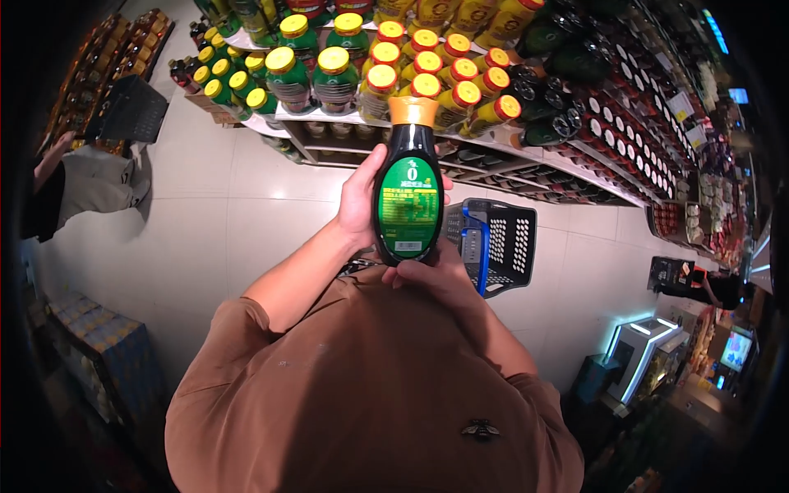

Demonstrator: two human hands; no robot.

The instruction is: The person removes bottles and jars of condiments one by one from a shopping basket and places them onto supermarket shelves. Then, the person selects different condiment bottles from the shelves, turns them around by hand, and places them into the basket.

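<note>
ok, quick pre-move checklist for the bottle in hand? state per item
1. Bottle held by both hands: ok. The left hand wraps the side of the dark bottle, and the right hand supports its base.
2. Bottle upright: ok, orange cap at the top.
3. Cap closed: cannot tell; it sits on the neck, but the seal is not visible.
4. Label readable: ok, the green label faces the camera.
5. Basket within range: ok, the black basket with a blue handle stands on the floor beside the person.
6. Surroundings: not ok, another person with a basket stands off to one side in the aisle.
</note>
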